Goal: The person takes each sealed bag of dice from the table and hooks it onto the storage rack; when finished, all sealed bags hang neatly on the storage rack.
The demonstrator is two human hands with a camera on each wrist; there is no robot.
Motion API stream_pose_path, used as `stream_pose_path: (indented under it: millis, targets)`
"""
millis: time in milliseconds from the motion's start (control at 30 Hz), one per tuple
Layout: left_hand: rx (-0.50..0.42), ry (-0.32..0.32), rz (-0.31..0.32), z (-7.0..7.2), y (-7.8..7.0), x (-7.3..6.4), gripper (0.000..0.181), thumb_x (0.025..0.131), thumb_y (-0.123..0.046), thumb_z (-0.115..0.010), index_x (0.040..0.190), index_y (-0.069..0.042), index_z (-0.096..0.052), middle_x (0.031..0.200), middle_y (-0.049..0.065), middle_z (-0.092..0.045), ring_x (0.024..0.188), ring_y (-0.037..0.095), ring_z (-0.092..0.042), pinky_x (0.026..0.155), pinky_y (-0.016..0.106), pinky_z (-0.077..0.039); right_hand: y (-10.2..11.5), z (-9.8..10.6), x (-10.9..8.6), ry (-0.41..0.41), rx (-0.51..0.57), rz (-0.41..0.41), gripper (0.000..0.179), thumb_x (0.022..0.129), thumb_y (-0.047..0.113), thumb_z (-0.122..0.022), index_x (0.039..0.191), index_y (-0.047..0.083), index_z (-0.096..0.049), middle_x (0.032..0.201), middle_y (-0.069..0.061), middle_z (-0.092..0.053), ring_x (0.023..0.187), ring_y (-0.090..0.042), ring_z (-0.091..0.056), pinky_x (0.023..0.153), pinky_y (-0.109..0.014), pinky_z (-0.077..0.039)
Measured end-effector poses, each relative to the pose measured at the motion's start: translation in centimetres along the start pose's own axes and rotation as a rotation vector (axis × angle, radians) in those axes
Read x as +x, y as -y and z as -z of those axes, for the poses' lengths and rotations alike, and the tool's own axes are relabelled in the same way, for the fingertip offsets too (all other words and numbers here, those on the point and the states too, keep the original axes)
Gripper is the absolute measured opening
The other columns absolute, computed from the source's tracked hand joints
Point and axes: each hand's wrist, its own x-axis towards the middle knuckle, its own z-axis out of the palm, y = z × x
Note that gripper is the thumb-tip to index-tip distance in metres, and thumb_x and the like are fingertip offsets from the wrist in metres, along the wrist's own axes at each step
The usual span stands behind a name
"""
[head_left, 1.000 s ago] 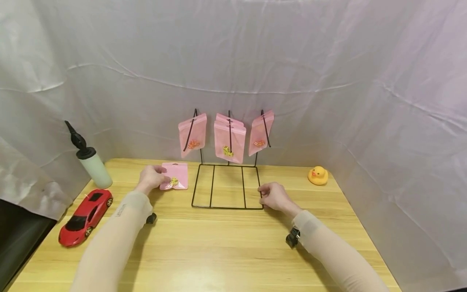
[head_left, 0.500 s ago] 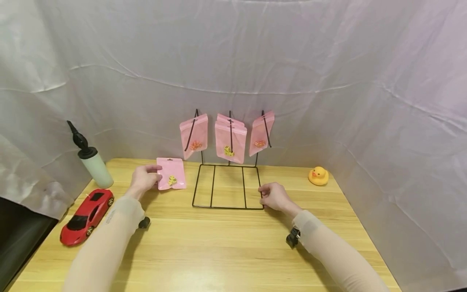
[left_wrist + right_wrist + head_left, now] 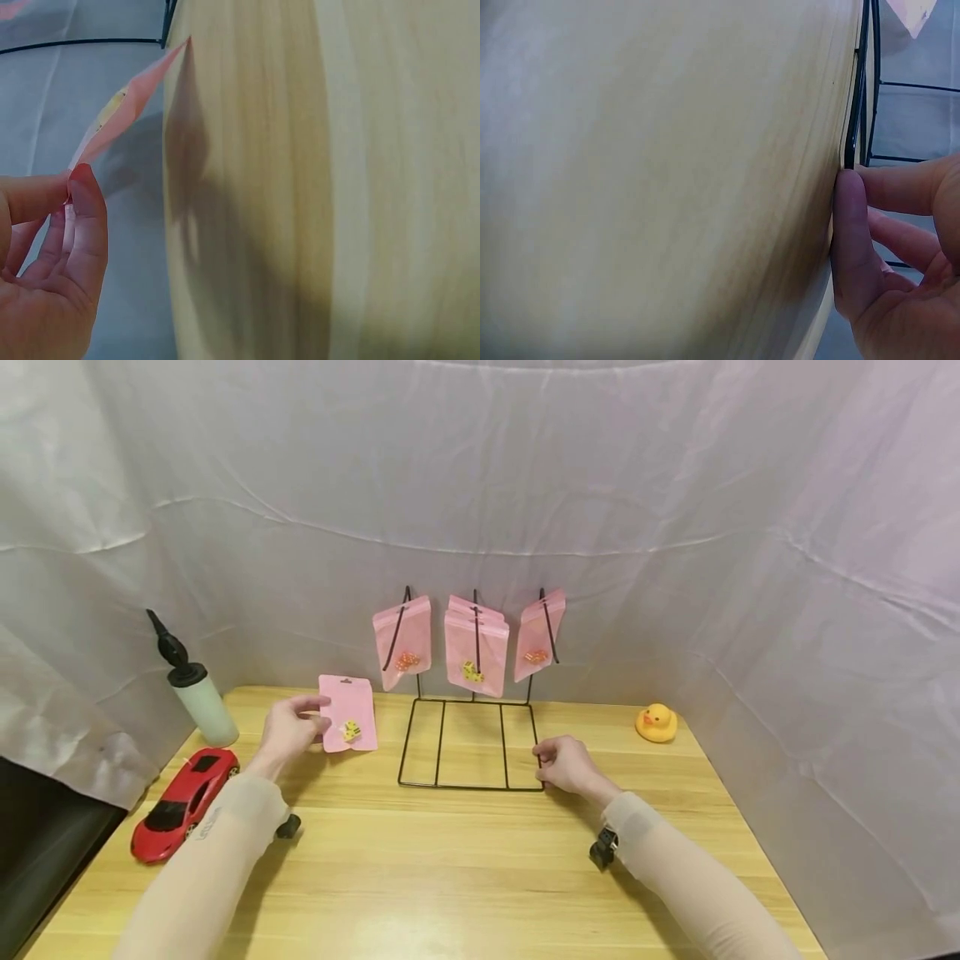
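My left hand (image 3: 288,731) pinches the left edge of a pink zip bag (image 3: 349,700) between thumb and fingers; yellow dice (image 3: 350,730) show through its front. In the left wrist view the bag (image 3: 135,105) stands raised off the wooden table, seen nearly edge-on, its shadow beside it. On the right, my right hand (image 3: 568,765) grips the front right corner of a black wire display rack (image 3: 468,788). The right wrist view has thumb and forefinger around the rack's wire (image 3: 851,139). Pink bags hang on the rack's three hooks, including a front middle bag (image 3: 477,643) with yellow dice.
Left of the rack hangs a bag with orange dice (image 3: 406,662); the right hook carries another orange-dice bag (image 3: 536,635). A red toy car (image 3: 183,806) and a pale green hand pump (image 3: 206,710) sit at the left. A yellow rubber duck (image 3: 656,723) is at the back right.
My left hand has lifted the pink bag from lying on the table to more upright, moving slightly left. My right hand keeps its grip on the rack corner.
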Motion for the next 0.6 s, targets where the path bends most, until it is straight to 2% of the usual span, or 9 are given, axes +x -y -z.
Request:
stream_pose_path:
  millis: [133, 400, 600]
  targets:
    - [0.023, -0.014, -0.042, 0.2, -0.6, -0.6, 0.051, 0.103, 0.0, -0.071, 0.153, 0.001, -0.065, 0.146, 0.034, -0.069, 0.094, 0.006, -0.073, 0.087, 0.031, -0.07, 0.0, 0.0, 0.0, -0.005, -0.018, 0.004, 0.045, 0.087, -0.001, -0.085, 0.131, 0.001, -0.08, 0.111, -0.013, -0.08, 0.098, -0.019, -0.074, 0.086, -0.033, -0.067]
    - [0.037, -0.035, -0.097, 0.9, -1.2, -1.7, 0.05, 0.102, 0.004, -0.074, 0.151, 0.001, -0.067, 0.145, 0.034, -0.07, 0.091, 0.001, -0.071, 0.083, 0.033, -0.071, -0.1, -0.2, 0.0, 0.0, -0.007, -0.003, 0.045, 0.088, -0.001, -0.085, 0.132, 0.0, -0.08, 0.113, -0.013, -0.08, 0.099, -0.019, -0.074, 0.086, -0.033, -0.066]
    - [0.001, -0.046, -0.159, 1.5, -1.7, -3.0, 0.048, 0.101, 0.003, -0.075, 0.149, 0.003, -0.067, 0.143, 0.036, -0.07, 0.088, -0.006, -0.071, 0.079, 0.027, -0.07, -0.1, -0.2, 0.1, -0.002, 0.015, -0.008, 0.045, 0.087, -0.003, -0.085, 0.132, -0.001, -0.079, 0.111, -0.013, -0.08, 0.098, -0.019, -0.074, 0.08, -0.029, -0.066]
